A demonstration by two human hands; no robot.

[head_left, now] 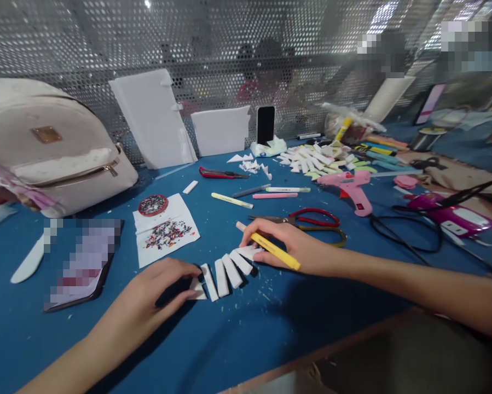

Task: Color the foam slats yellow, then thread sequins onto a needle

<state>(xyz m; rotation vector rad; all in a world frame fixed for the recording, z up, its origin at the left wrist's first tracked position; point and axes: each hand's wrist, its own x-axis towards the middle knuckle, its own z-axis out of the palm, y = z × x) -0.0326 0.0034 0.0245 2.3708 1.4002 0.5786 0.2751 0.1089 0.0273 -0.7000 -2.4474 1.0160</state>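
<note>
Several small white foam strips lie in a fanned row on the blue table, among them a strip (pixel 221 278) in the middle. My left hand (pixel 163 287) is at the row's left end, its thumb and index finger closed around the leftmost white strip (pixel 198 290). My right hand (pixel 287 241) grips a yellow marker (pixel 276 253), which slants across the fingers. Those same fingertips touch the rightmost white strip (pixel 249 252). Just behind my right hand lie scissors (pixel 317 218) with red and dark yellow handles.
Loose markers (pixel 232 200), a red cutter (pixel 223 173) and a pink glue gun (pixel 354 189) lie farther back. Glitter bits on a paper (pixel 184 208) sit left of centre. A phone (pixel 84 265), a backpack (pixel 44 142), a strip pile (pixel 311 158) and black cables (pixel 410 241) surround the work area.
</note>
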